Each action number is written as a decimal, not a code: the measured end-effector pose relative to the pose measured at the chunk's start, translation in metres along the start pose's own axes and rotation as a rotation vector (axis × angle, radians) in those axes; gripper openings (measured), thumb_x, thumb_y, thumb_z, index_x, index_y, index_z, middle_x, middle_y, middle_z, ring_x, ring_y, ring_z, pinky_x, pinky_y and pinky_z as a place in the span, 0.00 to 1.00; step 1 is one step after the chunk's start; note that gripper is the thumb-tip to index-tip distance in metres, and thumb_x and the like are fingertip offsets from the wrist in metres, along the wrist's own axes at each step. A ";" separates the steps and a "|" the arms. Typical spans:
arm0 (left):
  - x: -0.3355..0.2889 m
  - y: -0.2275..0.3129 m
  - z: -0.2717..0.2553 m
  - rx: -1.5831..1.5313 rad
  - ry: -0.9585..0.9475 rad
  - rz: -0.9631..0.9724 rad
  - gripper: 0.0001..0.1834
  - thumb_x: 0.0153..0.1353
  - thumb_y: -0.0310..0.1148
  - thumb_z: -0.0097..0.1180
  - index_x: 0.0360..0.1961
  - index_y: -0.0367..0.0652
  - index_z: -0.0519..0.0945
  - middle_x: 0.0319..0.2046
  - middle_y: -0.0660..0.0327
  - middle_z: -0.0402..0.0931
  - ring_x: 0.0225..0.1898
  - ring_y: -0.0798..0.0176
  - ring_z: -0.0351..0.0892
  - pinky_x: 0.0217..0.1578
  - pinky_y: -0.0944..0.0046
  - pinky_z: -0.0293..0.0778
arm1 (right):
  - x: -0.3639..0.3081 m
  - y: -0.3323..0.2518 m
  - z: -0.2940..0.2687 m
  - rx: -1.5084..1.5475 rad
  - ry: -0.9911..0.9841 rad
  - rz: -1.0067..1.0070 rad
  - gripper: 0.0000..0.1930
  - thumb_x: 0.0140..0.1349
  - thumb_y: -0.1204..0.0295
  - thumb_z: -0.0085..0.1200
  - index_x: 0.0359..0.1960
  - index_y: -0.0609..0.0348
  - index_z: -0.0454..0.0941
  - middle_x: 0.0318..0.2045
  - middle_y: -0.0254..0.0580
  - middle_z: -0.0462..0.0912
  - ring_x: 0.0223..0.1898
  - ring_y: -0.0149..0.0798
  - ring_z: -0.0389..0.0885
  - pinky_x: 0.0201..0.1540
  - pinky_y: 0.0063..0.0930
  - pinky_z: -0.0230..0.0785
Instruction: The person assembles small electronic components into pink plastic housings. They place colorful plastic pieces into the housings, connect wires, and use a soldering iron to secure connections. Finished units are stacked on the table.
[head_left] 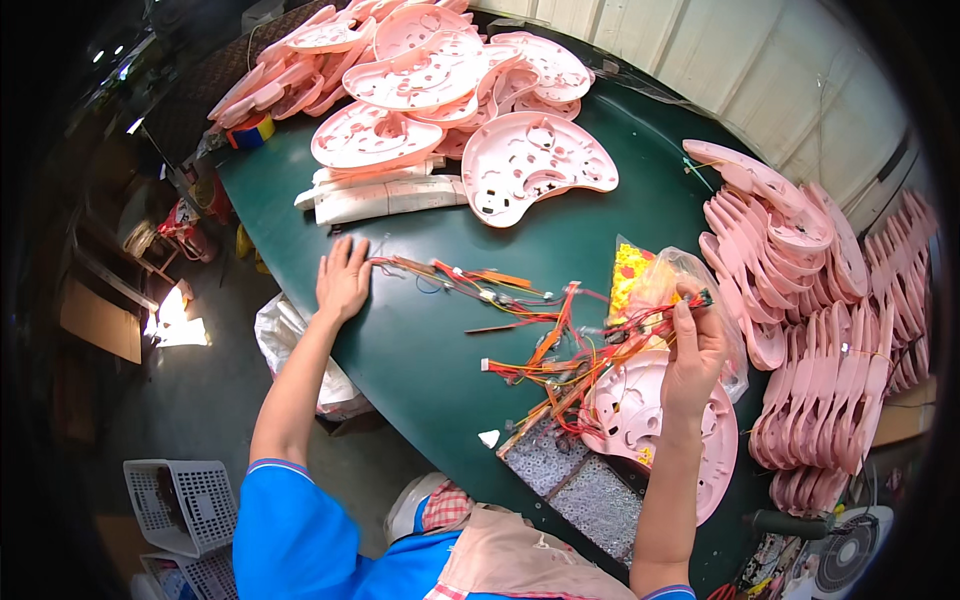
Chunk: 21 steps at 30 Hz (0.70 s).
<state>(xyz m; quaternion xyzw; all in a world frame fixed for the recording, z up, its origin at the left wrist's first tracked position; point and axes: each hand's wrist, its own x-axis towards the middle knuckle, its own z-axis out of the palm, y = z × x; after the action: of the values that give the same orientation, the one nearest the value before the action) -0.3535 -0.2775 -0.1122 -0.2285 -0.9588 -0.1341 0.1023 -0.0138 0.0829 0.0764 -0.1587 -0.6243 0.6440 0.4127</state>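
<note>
My left hand (343, 280) lies flat on the green table with its fingers stretched out. Right beside its edge, thin wires begin from a long bundle of wiring harnesses (570, 340) with red, yellow and orange leads and small white connectors. My right hand (697, 350) pinches the right end of that bundle, raised a little above the table, with a dark connector end showing past the fingertips. Beneath the right hand and the wires is a pink curved plastic shell (710, 455). A clear bag of yellow and red small parts (632, 278) lies behind the wires.
A tray of small metal pieces (590, 490) sits at the near edge. Pink shells (420, 75) pile up at the back, one (540, 165) lying apart in front. More shells (820, 380) stack at right. White plastic baskets (185, 505) stand lower left; a wall (780, 60) closes the back.
</note>
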 end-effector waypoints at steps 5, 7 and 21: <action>-0.001 0.085 -0.024 -0.222 0.308 0.233 0.31 0.62 0.30 0.63 0.67 0.43 0.73 0.70 0.47 0.66 0.75 0.42 0.60 0.74 0.43 0.55 | 0.009 -0.001 0.000 -0.165 -0.199 -0.019 0.16 0.75 0.73 0.56 0.61 0.63 0.77 0.36 0.33 0.80 0.32 0.22 0.78 0.38 0.16 0.73; -0.022 0.146 -0.037 -0.560 0.118 0.466 0.29 0.60 0.26 0.64 0.64 0.42 0.76 0.65 0.50 0.73 0.68 0.43 0.70 0.69 0.47 0.65 | 0.012 -0.001 0.007 -0.110 -0.150 -0.025 0.14 0.76 0.73 0.55 0.59 0.63 0.77 0.37 0.34 0.81 0.33 0.22 0.78 0.38 0.16 0.74; -0.028 0.168 -0.010 -0.117 -0.206 0.592 0.42 0.64 0.63 0.59 0.75 0.57 0.69 0.80 0.57 0.53 0.80 0.46 0.49 0.77 0.35 0.42 | 0.053 -0.013 -0.033 -0.027 -0.045 -0.084 0.11 0.71 0.80 0.59 0.53 0.67 0.80 0.44 0.41 0.86 0.43 0.33 0.88 0.49 0.25 0.81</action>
<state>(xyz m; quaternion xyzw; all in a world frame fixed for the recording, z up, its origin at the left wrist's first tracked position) -0.2493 -0.1480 -0.0747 -0.5153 -0.8467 -0.1296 0.0258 -0.0173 0.1422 0.0994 -0.1234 -0.6482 0.6209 0.4233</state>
